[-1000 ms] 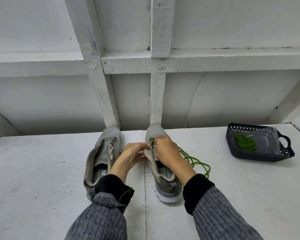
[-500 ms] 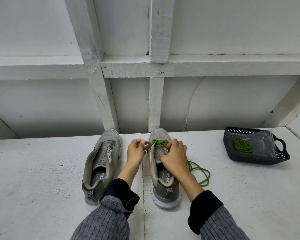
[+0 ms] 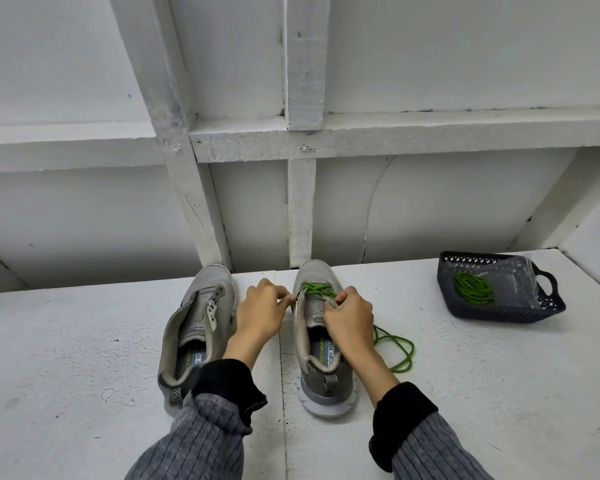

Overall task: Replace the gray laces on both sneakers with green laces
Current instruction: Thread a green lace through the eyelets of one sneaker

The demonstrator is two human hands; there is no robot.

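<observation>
Two grey sneakers stand side by side on the white surface, toes pointing away from me. The left sneaker (image 3: 201,327) has no lace in its eyelets. The right sneaker (image 3: 317,275) has a green lace (image 3: 317,289) crossed through its front eyelets. My left hand (image 3: 260,311) pinches the left eyelet flap of the right sneaker. My right hand (image 3: 349,318) pinches the green lace at the shoe's right side. The lace's loose length (image 3: 400,348) loops on the surface to the right of the shoe.
A dark plastic basket (image 3: 548,299) sits at the right, holding a coiled green lace (image 3: 473,292). White wooden beams and a wall rise just behind the sneakers. A seam (image 3: 283,403) runs down the surface between my arms.
The view has shifted slightly down. My hands have moved up toward the toe end of the right sneaker, and the crossed green lace there has come into view.
</observation>
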